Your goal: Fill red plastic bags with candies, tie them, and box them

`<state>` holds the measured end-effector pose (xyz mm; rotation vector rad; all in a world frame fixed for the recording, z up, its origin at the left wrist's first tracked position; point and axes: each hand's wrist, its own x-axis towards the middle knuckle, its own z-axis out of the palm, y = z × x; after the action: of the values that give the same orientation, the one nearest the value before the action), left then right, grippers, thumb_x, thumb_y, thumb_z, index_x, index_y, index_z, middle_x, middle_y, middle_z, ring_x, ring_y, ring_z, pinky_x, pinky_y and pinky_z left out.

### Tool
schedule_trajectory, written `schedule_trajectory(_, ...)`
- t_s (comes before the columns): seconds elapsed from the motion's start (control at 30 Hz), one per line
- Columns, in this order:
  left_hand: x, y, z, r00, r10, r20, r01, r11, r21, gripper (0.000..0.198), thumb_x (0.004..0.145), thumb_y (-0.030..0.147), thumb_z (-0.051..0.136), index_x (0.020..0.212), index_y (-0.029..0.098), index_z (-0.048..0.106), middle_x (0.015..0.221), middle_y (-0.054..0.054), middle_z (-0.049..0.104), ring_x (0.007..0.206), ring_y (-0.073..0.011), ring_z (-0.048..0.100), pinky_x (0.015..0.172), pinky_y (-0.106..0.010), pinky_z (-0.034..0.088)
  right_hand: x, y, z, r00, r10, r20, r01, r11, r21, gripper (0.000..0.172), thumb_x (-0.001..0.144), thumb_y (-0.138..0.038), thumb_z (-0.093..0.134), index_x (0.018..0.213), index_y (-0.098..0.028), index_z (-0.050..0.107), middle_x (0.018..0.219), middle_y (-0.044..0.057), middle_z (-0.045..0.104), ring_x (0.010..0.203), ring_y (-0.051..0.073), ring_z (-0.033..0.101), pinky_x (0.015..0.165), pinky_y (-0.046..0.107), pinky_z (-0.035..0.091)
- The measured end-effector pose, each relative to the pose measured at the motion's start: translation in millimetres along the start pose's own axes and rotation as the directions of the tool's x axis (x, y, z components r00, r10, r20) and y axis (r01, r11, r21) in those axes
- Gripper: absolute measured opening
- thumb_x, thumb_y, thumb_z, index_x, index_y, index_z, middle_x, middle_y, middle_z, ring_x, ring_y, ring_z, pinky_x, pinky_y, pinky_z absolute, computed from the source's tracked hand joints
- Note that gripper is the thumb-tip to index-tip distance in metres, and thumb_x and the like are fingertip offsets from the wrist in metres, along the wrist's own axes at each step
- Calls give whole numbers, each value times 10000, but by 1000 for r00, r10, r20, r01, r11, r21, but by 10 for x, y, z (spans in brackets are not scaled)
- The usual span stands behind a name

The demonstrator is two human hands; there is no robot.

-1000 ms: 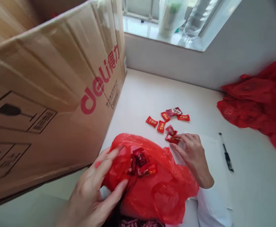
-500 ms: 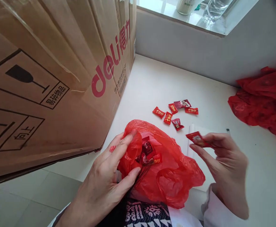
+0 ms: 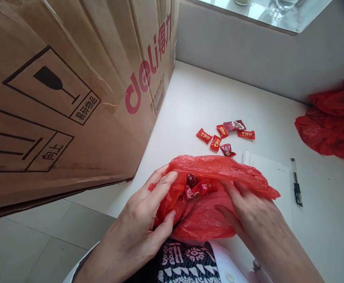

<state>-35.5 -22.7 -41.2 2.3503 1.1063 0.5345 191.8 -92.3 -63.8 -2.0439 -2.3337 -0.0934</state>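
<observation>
My left hand (image 3: 142, 224) grips the left rim of a red plastic bag (image 3: 207, 220) at the table's near edge, thumb and fingers pinching the plastic. My right hand (image 3: 248, 214) reaches into the bag's mouth, its fingertips inside among several red wrapped candies (image 3: 197, 186); whether they hold one is hidden. Beyond the bag, several more red wrapped candies (image 3: 225, 135) lie loose on the white table (image 3: 195, 102).
A big cardboard box (image 3: 65, 86) printed "deli" stands on the left. A sheet of paper (image 3: 266, 173) and a black pen (image 3: 296, 188) lie to the right of the bag. Crumpled red plastic bags (image 3: 333, 122) sit at far right. A grey wall with a window ledge runs behind.
My right hand picked a candy off the table, carried it toward the bag, and now has its fingers inside the bag's mouth. One candy fewer lies in the loose group.
</observation>
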Motion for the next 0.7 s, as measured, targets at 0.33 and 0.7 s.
schedule_trajectory(0.33, 20, -76, 7, 999, -24, 36, 22, 999, 32, 577, 861, 172, 499, 1410, 229, 331, 1418, -13, 466, 1312, -163, 433, 1105, -240, 359, 177, -217, 41, 975, -130, 182, 93, 975, 202, 346, 773, -10, 516, 1004, -222, 663, 1031, 104, 635, 979, 279, 571, 682, 355, 531)
schedule_trajectory(0.7, 59, -44, 54, 999, -42, 33, 43, 999, -11, 558, 853, 130, 484, 1388, 208, 347, 1435, -58, 442, 1289, -221, 466, 1084, -321, 416, -46, 93, -80, 969, -176, 172, 127, 957, 262, 665, 788, 25, 315, 1418, -178, 381, 1291, 116, 578, 1003, 218, 648, 619, 297, 582)
